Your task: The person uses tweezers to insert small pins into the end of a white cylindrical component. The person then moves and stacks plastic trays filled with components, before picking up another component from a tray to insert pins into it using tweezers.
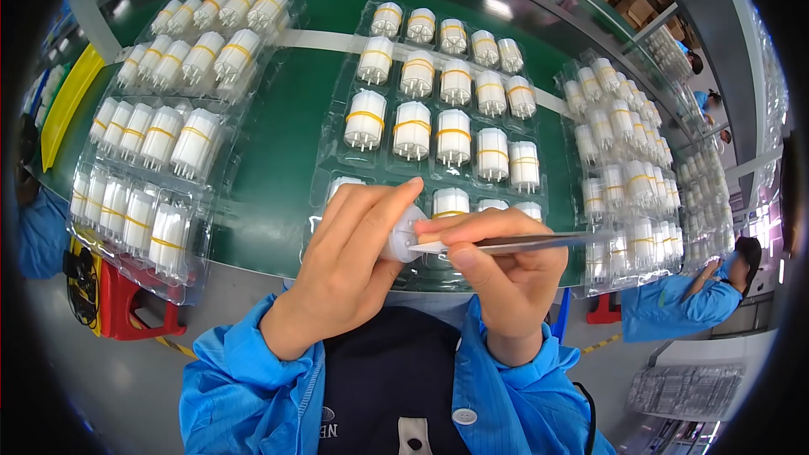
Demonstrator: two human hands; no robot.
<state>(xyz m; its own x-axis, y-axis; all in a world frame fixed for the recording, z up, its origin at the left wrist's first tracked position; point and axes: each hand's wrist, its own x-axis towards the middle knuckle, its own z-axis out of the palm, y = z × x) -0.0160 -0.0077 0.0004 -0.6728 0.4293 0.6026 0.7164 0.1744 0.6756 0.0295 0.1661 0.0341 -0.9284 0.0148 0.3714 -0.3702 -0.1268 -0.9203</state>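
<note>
My left hand is closed round a white cylindrical plastic part, whose round end faces my right side. In my right hand is a pair of metal tweezers, gripped between thumb and fingers. The pointed tips reach the end face of the white part; whether they pinch anything there is too small to tell. Just beyond both hands lies a clear plastic tray with rows of white pronged plug-like units, each ringed by a yellow band. My hands hide part of its nearest row.
Another tray of similar banded units sits on the left of the green table, and more filled trays stand on the right. A red stool is at lower left. A person in blue sits at far right.
</note>
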